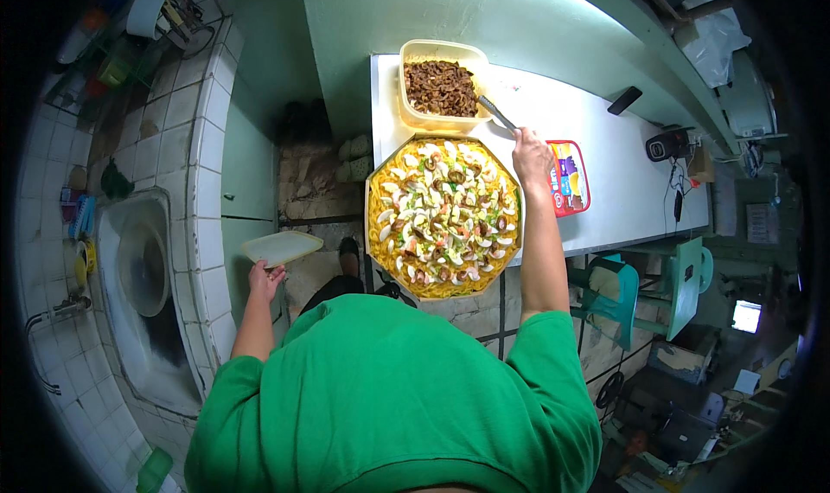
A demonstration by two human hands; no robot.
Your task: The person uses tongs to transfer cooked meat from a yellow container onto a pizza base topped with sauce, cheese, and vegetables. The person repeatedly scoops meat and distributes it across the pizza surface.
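My left hand (266,279) is closed on the edge of a pale, shallow plastic lid (282,247), held out to the left between the counter and the table. My right hand (533,156) grips the end of a grey-handled utensil (494,111); its far end reaches the rim of a cream plastic tub (411,52), and its head cannot be made out. Brown chopped pieces of food (441,88) lie in the tub over something yellow. Nearer me sits an octagonal tray (368,225) of yellow noodles (389,246) topped with egg slices, brown pieces and green bits.
A red-rimmed printed tub (571,182) stands beside my right forearm on the white table (618,160). Farther right are a phone (624,100) and a black device (667,145). A teal chair (614,298) stands at the right, and a tiled counter with a sink (143,285) at the left.
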